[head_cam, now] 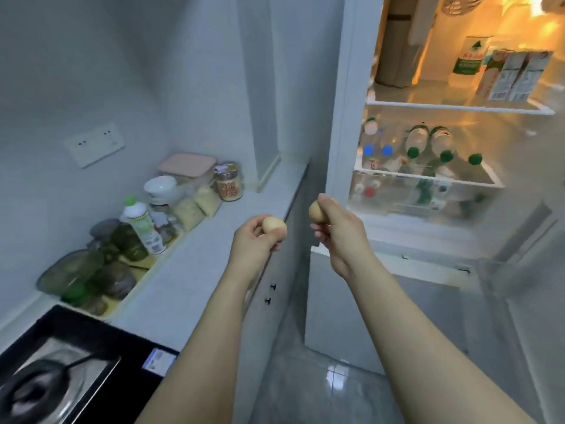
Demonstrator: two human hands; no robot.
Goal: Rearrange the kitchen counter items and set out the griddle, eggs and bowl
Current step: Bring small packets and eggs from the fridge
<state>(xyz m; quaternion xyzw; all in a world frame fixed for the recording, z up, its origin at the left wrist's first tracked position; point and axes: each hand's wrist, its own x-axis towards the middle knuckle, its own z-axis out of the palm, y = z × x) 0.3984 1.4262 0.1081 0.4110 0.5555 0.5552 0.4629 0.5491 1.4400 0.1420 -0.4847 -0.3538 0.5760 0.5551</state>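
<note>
The left hand [253,240] is gripping one egg [274,224] with curled fingers, holding it over the counter [195,270] edge. The right hand [339,231] is pinching a second egg [316,212] just beside the open fridge [345,87]. The two eggs are sitting near each other, not touching. A white bowl [160,186] is standing at the counter's back among jars and bottles. A dark pan [33,390] is resting on the black stove [128,344] at lower left. Fridge shelves are carrying bottles [428,142] and cartons [513,75].
</note>
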